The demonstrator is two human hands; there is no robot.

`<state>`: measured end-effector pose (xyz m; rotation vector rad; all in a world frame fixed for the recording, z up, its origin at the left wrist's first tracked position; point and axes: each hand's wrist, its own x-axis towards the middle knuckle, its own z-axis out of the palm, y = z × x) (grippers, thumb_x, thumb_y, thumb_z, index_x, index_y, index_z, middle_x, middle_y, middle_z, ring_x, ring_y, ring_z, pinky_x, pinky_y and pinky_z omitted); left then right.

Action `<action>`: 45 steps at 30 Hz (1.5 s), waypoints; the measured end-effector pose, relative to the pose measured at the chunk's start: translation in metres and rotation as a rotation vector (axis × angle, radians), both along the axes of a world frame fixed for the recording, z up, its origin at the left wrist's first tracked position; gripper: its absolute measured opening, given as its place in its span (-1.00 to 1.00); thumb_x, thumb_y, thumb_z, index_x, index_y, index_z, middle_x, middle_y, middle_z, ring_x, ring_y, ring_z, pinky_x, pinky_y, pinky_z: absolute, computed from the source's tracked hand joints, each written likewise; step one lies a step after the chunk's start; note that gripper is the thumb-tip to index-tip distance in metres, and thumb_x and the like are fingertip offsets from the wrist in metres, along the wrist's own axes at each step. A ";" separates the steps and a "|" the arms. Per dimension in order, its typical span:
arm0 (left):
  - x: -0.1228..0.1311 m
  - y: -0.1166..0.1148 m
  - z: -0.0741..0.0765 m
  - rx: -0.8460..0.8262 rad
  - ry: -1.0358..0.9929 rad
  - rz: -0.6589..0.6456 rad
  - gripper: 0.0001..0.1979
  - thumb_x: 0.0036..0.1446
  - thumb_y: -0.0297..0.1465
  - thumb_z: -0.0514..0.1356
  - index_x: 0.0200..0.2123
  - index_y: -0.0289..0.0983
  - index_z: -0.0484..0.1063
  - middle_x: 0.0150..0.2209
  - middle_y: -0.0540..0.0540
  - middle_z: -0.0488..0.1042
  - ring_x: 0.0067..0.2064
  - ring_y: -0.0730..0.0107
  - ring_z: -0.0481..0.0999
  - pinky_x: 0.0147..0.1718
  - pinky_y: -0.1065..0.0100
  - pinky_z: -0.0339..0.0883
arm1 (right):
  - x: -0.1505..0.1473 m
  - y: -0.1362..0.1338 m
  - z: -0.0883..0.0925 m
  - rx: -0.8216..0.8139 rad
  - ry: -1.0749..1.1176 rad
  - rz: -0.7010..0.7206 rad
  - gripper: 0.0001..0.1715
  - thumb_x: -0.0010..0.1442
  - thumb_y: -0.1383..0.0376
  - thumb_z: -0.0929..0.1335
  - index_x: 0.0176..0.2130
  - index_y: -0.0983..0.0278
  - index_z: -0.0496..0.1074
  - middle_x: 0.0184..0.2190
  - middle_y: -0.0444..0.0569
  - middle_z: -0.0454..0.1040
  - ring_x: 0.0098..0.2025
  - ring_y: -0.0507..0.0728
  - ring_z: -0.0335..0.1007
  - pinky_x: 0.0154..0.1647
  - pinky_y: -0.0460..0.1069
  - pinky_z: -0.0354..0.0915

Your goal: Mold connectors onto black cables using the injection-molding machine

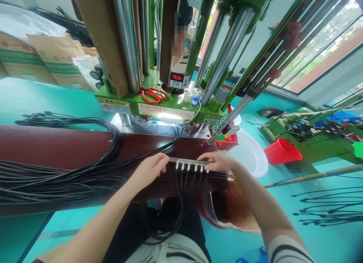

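Our left hand [151,168] and right hand [218,161] hold the metal strip [187,161] by its ends, fingers narrowed. Stiff, we reckon, with limp cables [178,186]: those ends suit gripping!

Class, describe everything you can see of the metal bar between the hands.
The metal bar is a narrow, silvery strip lying crosswise, tilted slightly, over the brown table; whether it touches the table is unclear. White connectors line its near edge, with black cables trailing from them. The left hand grips one end, the right hand the other.
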<state>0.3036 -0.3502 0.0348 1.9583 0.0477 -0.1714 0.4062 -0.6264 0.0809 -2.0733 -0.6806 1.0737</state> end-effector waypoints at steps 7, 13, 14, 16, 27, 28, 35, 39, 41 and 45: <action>-0.010 0.029 0.003 -0.043 -0.080 0.210 -0.64 0.06 -0.11 0.00 -0.33 -0.27 0.37 -0.56 0.02 0.32 -0.53 0.48 0.31 -0.56 0.47 0.20 | 0.049 0.035 -0.016 -0.050 -0.198 0.160 -0.76 -0.02 0.36 0.31 -0.27 0.33 0.42 -0.55 -0.14 0.39 -0.56 -0.03 0.25 -0.54 -0.12 0.20; -0.002 0.053 -0.003 0.121 -0.150 0.325 -0.65 0.04 -0.09 0.02 -0.33 -0.24 0.37 -0.48 0.01 0.39 -0.42 0.41 0.38 -0.39 0.42 0.25 | 0.052 0.045 -0.032 0.081 -0.631 0.243 -0.80 -0.10 0.47 0.35 -0.39 0.28 0.48 -0.27 -0.04 0.39 -0.17 0.11 0.30 -0.06 0.01 0.19; 0.002 0.056 -0.004 0.174 -0.164 0.320 -0.66 0.04 -0.10 0.02 -0.32 -0.23 0.37 -0.43 -0.01 0.42 -0.38 0.39 0.40 -0.35 0.41 0.25 | 0.050 0.044 -0.035 0.099 -0.646 0.217 -0.80 -0.08 0.45 0.35 -0.37 0.27 0.48 -0.27 -0.04 0.39 -0.15 0.12 0.29 -0.04 0.02 0.18; 0.012 0.061 -0.006 0.279 -0.180 0.283 -0.68 0.05 -0.12 0.01 -0.29 -0.21 0.37 -0.34 -0.02 0.46 -0.31 0.36 0.42 -0.28 0.39 0.24 | 0.045 0.040 -0.038 0.129 -0.614 0.129 -0.81 -0.02 0.41 0.33 -0.32 0.27 0.48 -0.26 -0.05 0.40 -0.16 0.11 0.31 -0.05 0.02 0.19; 0.070 0.065 -0.020 0.740 0.019 -0.067 -0.64 0.10 -0.12 -0.12 -0.27 -0.14 0.37 -0.26 -0.06 0.50 -0.20 0.20 0.46 -0.27 0.30 0.20 | 0.037 0.032 -0.065 0.298 -0.510 -0.353 -0.78 0.13 0.25 0.26 -0.40 0.29 0.45 -0.37 -0.07 0.48 -0.27 0.07 0.38 -0.19 -0.04 0.24; 0.070 0.065 -0.021 0.755 0.030 -0.043 -0.65 0.10 -0.13 -0.13 -0.26 -0.13 0.36 -0.25 -0.05 0.50 -0.19 0.19 0.45 -0.28 0.29 0.20 | 0.037 0.032 -0.066 0.301 -0.514 -0.351 -0.78 0.13 0.26 0.26 -0.40 0.29 0.45 -0.37 -0.07 0.47 -0.27 0.07 0.38 -0.19 -0.05 0.24; 0.063 0.067 -0.020 0.684 0.002 -0.059 -0.67 0.09 -0.13 -0.10 -0.28 -0.12 0.36 -0.26 0.01 0.50 -0.23 0.27 0.45 -0.29 0.35 0.19 | 0.036 0.031 -0.066 0.312 -0.536 -0.341 -0.78 0.14 0.27 0.24 -0.39 0.28 0.44 -0.36 -0.07 0.46 -0.26 0.06 0.38 -0.19 -0.06 0.24; 0.064 0.069 -0.023 0.664 -0.020 -0.059 -0.67 0.08 -0.12 -0.09 -0.29 -0.12 0.36 -0.27 0.01 0.49 -0.24 0.25 0.45 -0.29 0.35 0.18 | 0.036 0.032 -0.066 0.301 -0.546 -0.328 -0.78 0.15 0.27 0.23 -0.38 0.28 0.43 -0.35 -0.07 0.46 -0.26 0.06 0.37 -0.17 -0.05 0.24; 0.064 0.070 -0.024 0.652 -0.031 -0.058 -0.68 0.08 -0.12 -0.09 -0.30 -0.13 0.36 -0.28 0.00 0.49 -0.24 0.25 0.44 -0.29 0.34 0.18 | 0.035 0.032 -0.066 0.294 -0.547 -0.330 -0.78 0.16 0.27 0.23 -0.38 0.28 0.43 -0.35 -0.07 0.46 -0.26 0.06 0.37 -0.17 -0.05 0.24; 0.063 0.070 -0.024 0.632 -0.051 -0.055 -0.69 0.07 -0.14 -0.07 -0.31 -0.14 0.37 -0.28 -0.01 0.50 -0.25 0.25 0.44 -0.29 0.35 0.18 | 0.035 0.034 -0.065 0.283 -0.550 -0.341 -0.78 0.15 0.27 0.24 -0.39 0.28 0.43 -0.35 -0.06 0.46 -0.26 0.07 0.37 -0.18 -0.05 0.24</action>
